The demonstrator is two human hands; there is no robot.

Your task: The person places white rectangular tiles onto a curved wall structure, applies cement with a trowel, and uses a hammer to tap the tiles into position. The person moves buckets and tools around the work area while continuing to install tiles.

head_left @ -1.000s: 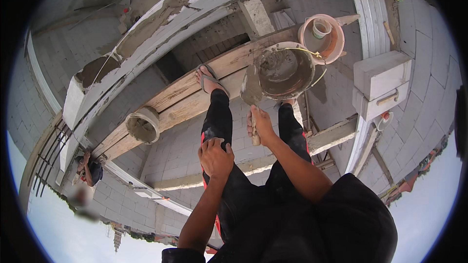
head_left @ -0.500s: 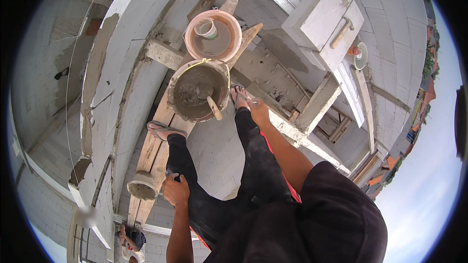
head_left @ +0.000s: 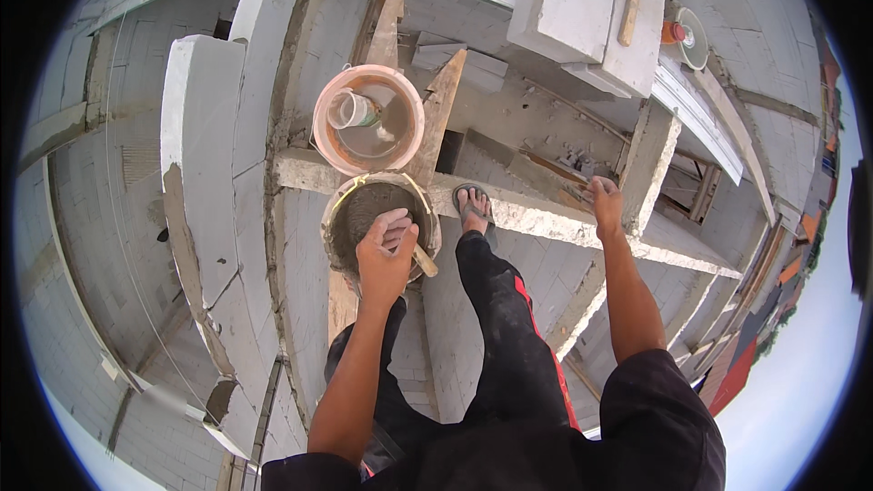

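Observation:
My left hand [head_left: 386,253] is raised over the mortar bucket [head_left: 335,241], its fingers loosely curled, thumb apart and nothing visible between them. Grey wet mortar [head_left: 371,203] fills the bucket, partly hidden behind that hand. A wooden tool handle [head_left: 425,262] leans out over the near right rim; its working end is hidden. Out to the right, my right hand [head_left: 607,205] hangs over the concrete beam with fingers bunched together; whether they pinch something small cannot be made out. Just beyond the mortar stands a pink bucket [head_left: 416,132] of murky water with a small white tub [head_left: 350,111] in it.
My sandalled right foot [head_left: 473,207] rests on the concrete beam [head_left: 536,214], with drops beside it. Wooden boards [head_left: 441,114] run beneath the buckets. A hammer [head_left: 632,7] lies on stacked pale blocks [head_left: 568,0] at upper right. A block wall [head_left: 205,182] rises at left.
My left hand has risen from my left knee to above the mortar bucket. My right hand has left my right knee and swung out rightward. The view has turned, and my left foot is now hidden.

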